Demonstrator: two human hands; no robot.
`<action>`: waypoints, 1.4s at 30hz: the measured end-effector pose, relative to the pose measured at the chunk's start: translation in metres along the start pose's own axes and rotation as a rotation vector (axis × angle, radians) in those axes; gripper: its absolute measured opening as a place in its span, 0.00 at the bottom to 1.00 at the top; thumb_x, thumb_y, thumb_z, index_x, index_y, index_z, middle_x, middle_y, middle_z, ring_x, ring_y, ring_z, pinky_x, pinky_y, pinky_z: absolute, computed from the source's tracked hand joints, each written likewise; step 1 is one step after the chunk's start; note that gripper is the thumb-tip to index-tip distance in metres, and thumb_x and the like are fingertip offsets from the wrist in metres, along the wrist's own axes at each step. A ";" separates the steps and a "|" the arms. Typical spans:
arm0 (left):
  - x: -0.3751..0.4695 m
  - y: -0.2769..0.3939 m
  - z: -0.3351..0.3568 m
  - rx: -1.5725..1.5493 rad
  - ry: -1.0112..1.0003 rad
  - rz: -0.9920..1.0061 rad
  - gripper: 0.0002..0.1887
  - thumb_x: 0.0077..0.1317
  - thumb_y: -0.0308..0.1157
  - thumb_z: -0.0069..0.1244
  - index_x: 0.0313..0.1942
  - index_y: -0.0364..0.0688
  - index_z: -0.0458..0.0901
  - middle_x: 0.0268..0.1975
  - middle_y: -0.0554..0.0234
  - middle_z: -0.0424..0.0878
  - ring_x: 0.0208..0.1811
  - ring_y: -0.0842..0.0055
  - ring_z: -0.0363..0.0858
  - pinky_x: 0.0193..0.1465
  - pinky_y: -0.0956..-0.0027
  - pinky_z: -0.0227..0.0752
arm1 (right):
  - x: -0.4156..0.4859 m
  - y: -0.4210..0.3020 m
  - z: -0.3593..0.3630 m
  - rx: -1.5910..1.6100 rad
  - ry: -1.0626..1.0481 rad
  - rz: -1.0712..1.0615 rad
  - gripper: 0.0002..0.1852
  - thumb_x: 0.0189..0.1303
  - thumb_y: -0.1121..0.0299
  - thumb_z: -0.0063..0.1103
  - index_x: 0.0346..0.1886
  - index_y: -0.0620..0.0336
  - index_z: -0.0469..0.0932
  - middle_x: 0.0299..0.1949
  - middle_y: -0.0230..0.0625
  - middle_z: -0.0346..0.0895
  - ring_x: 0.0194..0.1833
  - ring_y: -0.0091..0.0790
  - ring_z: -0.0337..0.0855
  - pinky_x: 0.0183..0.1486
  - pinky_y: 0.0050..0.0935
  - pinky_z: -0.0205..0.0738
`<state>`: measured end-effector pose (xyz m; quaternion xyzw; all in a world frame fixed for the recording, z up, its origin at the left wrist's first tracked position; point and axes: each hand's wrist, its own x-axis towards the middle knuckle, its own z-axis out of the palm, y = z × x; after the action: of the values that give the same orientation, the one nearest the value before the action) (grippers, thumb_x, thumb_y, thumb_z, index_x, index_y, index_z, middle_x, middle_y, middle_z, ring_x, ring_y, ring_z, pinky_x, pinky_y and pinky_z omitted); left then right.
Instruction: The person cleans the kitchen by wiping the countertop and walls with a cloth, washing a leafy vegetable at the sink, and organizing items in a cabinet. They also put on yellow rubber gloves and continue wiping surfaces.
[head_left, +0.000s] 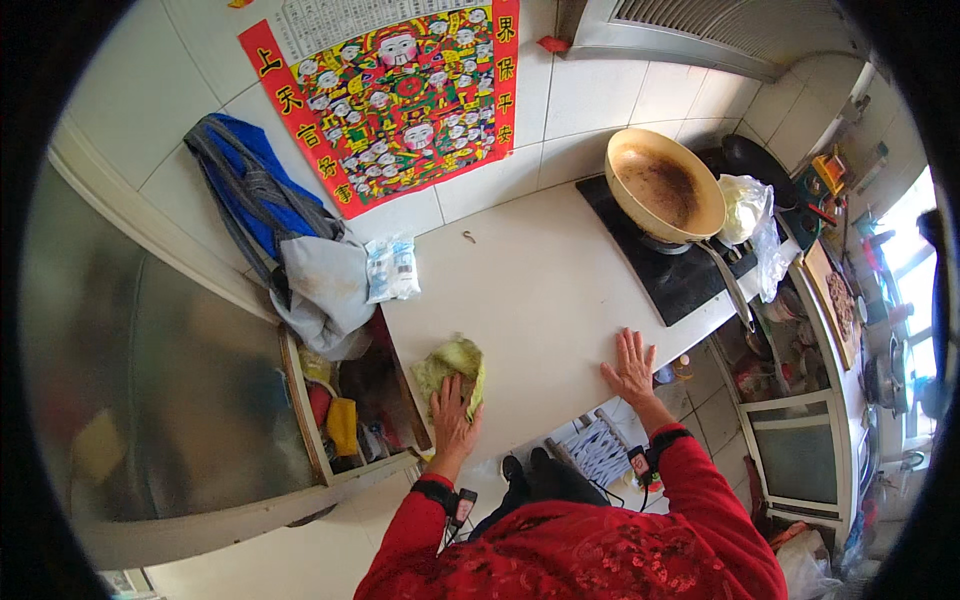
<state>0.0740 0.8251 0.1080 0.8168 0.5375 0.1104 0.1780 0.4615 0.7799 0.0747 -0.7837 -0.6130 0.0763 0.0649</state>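
My left hand (454, 420) holds a crumpled yellow-green cloth (448, 364) against the white countertop (517, 300), near its left front corner. The fingers lie over the cloth, and part of it folds up beside them. My right hand (631, 367) rests palm down at the right front edge of the countertop, fingers spread, with nothing in it. A small curled brown scrap (469, 237) lies towards the back of the counter, by the tiled wall.
A cream frying pan (656, 180) stands on the black cooktop (660, 277), its handle jutting past the front edge. Beside it is a plastic bag (750, 214). A white-blue packet (392, 268) and hanging grey fabric (326, 289) border the left edge. A folding stool (596, 450) stands below.
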 end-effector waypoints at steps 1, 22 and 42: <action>0.001 -0.003 0.007 0.005 0.083 0.063 0.27 0.67 0.48 0.42 0.64 0.48 0.69 0.71 0.50 0.57 0.73 0.53 0.50 0.72 0.44 0.40 | 0.001 0.000 0.000 0.004 0.050 -0.021 0.43 0.61 0.38 0.45 0.73 0.57 0.52 0.76 0.42 0.41 0.76 0.48 0.36 0.72 0.60 0.22; -0.016 -0.016 0.007 -0.209 0.293 0.058 0.36 0.67 0.54 0.40 0.66 0.36 0.56 0.73 0.44 0.48 0.74 0.51 0.46 0.70 0.33 0.27 | 0.039 -0.225 0.003 0.686 -0.332 -0.855 0.44 0.51 0.62 0.69 0.72 0.55 0.56 0.74 0.58 0.39 0.73 0.63 0.43 0.70 0.61 0.42; -0.008 -0.017 0.011 -0.354 0.429 -0.589 0.44 0.64 0.49 0.47 0.69 0.28 0.46 0.69 0.35 0.54 0.68 0.49 0.58 0.68 0.55 0.58 | 0.182 -0.273 -0.093 2.104 -0.888 -0.145 0.27 0.67 0.60 0.43 0.67 0.60 0.62 0.64 0.45 0.67 0.64 0.47 0.68 0.66 0.50 0.63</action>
<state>0.0603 0.8225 0.0914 0.5428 0.7463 0.3137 0.2238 0.2630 1.0212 0.2118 -0.2077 -0.2577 0.8179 0.4706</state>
